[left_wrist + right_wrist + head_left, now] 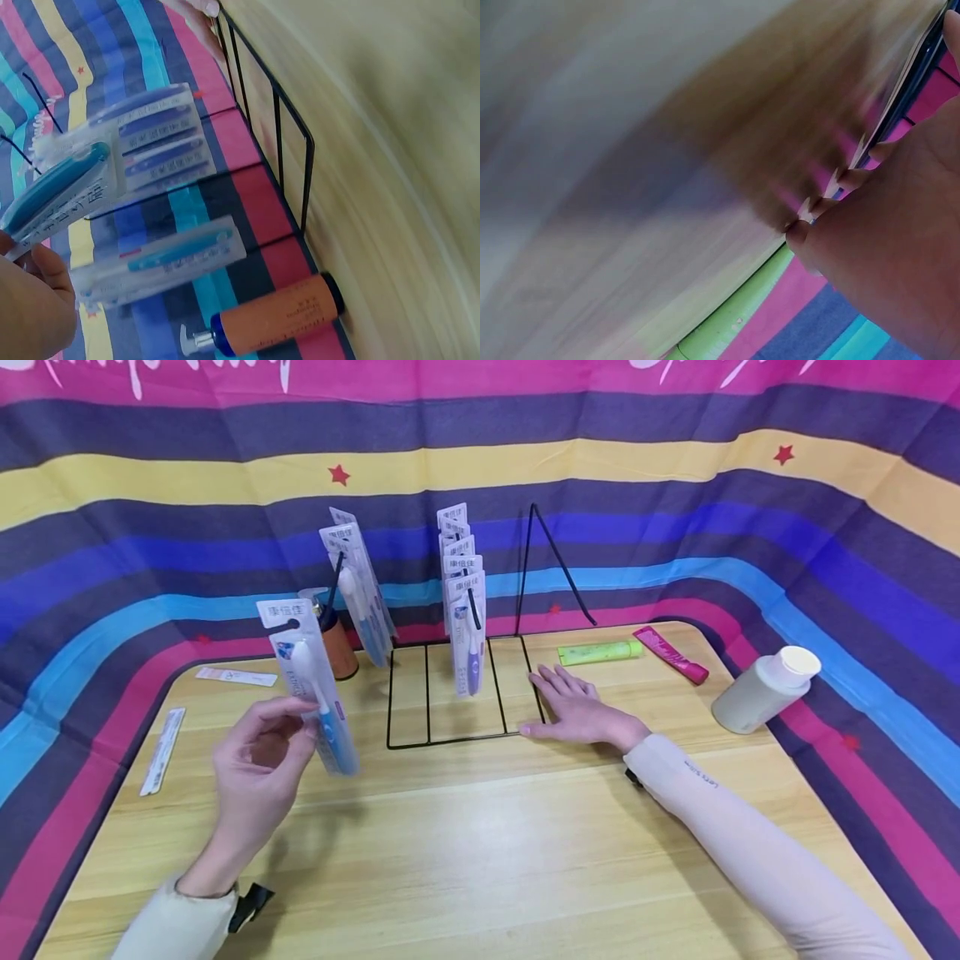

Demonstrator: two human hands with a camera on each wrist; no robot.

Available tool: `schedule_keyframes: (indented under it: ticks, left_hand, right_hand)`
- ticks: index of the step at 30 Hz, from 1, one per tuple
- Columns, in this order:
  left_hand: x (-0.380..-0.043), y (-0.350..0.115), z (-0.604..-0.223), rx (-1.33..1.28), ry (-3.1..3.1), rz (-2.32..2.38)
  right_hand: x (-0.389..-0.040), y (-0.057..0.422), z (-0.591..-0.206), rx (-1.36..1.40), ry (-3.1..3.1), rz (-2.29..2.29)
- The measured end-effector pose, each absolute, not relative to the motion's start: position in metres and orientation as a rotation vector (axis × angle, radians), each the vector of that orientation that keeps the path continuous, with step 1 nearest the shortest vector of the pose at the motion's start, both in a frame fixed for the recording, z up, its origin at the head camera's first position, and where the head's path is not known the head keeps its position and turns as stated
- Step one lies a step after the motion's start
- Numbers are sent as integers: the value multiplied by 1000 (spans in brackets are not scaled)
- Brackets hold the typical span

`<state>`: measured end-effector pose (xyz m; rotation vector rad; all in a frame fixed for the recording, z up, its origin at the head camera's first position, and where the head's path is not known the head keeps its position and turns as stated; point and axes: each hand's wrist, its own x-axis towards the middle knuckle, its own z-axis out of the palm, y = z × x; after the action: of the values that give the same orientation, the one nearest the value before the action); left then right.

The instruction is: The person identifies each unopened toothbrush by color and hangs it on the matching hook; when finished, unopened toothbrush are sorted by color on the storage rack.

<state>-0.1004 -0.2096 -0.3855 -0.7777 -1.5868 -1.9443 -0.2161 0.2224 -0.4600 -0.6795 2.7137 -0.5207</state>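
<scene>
In the head view my left hand (251,785) pinches the edge of a packaged toothbrush (306,652) with a blue handle, holding it upright over the table's left side. The same toothbrush pack (64,184) shows at the left of the left wrist view. Fingers spread, my right hand (581,710) rests at the right end of a black wire rack's base (450,741). Packs with purple handles (465,635) hang in a row on the rack's middle hook. On its left hook hang packs with blue handles (363,602). The right hook (562,564) is bare.
An orange pump bottle (339,652) stands left of the rack. Slim flat packets (236,676) lie at the table's left. To the right are a green tube (600,652), a pink tube (670,656) and a pale bottle (757,693). Striped cloth (480,427) hangs behind.
</scene>
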Motion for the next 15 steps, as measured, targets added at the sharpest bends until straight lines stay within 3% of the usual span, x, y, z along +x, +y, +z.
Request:
schedule_keyframes:
  ticks: [15]
  left_hand:
    - [-108,-202,-398,-790,-1745,-1823]
  right_hand:
    - [-216,223,-460,-666,2707,-519]
